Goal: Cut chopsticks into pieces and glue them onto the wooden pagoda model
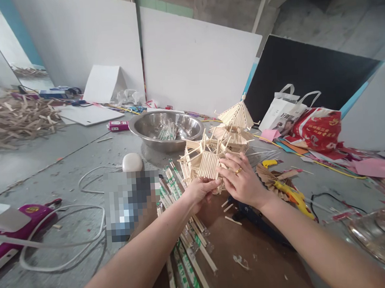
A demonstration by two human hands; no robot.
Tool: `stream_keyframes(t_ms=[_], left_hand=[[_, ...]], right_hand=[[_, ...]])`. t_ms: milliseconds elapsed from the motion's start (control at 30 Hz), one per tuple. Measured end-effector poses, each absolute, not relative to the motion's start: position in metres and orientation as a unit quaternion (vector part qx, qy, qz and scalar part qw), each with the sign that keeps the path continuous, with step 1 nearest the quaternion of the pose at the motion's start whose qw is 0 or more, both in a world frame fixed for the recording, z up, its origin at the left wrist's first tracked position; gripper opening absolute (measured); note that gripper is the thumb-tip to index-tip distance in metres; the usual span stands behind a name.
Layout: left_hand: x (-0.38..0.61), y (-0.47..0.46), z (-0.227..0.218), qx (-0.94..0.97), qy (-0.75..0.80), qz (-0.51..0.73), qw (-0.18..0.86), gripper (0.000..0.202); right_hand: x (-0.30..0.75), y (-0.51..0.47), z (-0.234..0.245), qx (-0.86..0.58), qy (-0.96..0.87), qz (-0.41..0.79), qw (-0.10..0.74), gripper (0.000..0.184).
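A model building made of thin wooden sticks (212,153) stands on the grey floor in front of me, with a peaked stick roof (236,114) at its far side. My left hand (200,189) grips the model's near lower edge, fingers curled round it. My right hand (242,178), a ring on one finger, presses on the near right side with fingers bent over the sticks. Wrapped chopsticks (180,231) lie scattered under my left forearm on a brown board (252,262).
A steel bowl (165,128) holding sticks sits behind the model. A yellow glue gun (293,194) lies to the right, bags (309,128) and coloured paper beyond. At left are white cables (61,239), a pink device (18,228) and a wood-scrap pile (15,118).
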State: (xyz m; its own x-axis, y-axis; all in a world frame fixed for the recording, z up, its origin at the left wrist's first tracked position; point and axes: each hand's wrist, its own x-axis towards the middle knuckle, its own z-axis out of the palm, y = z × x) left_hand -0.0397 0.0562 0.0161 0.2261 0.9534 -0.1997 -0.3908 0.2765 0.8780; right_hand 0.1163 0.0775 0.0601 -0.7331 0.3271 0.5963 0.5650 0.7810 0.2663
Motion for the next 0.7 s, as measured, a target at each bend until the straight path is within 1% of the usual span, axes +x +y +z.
stream_keyframes(t_ms=[167,367,533,700], left_hand=[[-0.0409,0.0541,0.0196,0.354,0.371,0.473,0.717,0.029],[-0.0397,0.0539,0.0205,0.359,0.368,0.461,0.723,0.030],[-0.0393,0.0534,0.0200,0.342,0.373,0.467,0.725,0.030],[-0.0390,0.0494,0.0175,0.305,0.341,0.491,0.741,0.024]], right_hand=[[0.1139,0.0787,0.0621,-0.236,-0.906,-0.236,0.259,0.029],[0.1098,0.0799,0.0611,-0.218,-0.897,-0.268,0.277,0.017],[0.1096,0.0836,0.0586,-0.209,-0.896,-0.285,0.269,0.015],[0.1090,0.0840,0.0585,-0.206,-0.895,-0.288,0.272,0.013]])
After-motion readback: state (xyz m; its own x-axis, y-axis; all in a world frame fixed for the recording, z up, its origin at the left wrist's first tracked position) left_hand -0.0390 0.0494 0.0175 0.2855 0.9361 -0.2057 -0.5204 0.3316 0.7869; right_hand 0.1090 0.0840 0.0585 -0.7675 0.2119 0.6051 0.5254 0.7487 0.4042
